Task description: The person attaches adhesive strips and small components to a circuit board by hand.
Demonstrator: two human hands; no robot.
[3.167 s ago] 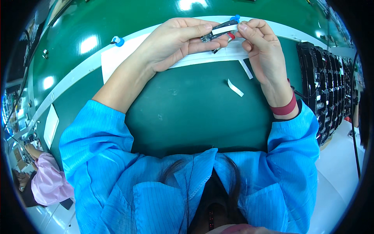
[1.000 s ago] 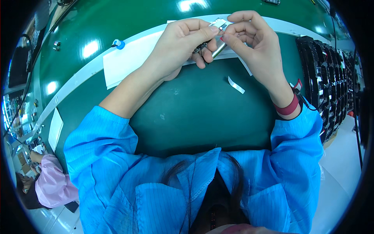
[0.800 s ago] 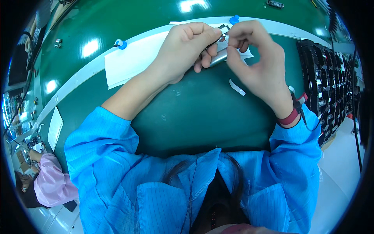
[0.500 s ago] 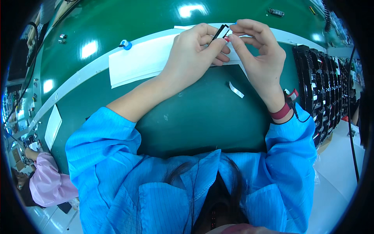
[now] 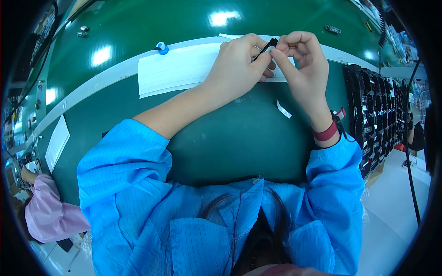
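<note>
My left hand is closed round a slim black part, small and elongated, which slants up to the right between thumb and fingers. Right at its upper end is my right hand, thumb and forefinger brought together in a pinch. What those fingertips hold is too small to make out; a whitish bit shows beside them. Beneath both hands lie white paper sheets. A short curled white strip rests on the green mat, near my right wrist, which wears a red band.
Black trays with small parts stand stacked at the right. A blue-capped bottle sits behind the papers. Another sheet lies at left, near a co-worker's pink sleeve. A small dark part lies on the far green surface.
The black part has turned a little between my hands, and the red bit seen at it before no longer shows. My right fingers have curled in more. The whole view has shifted slightly.
</note>
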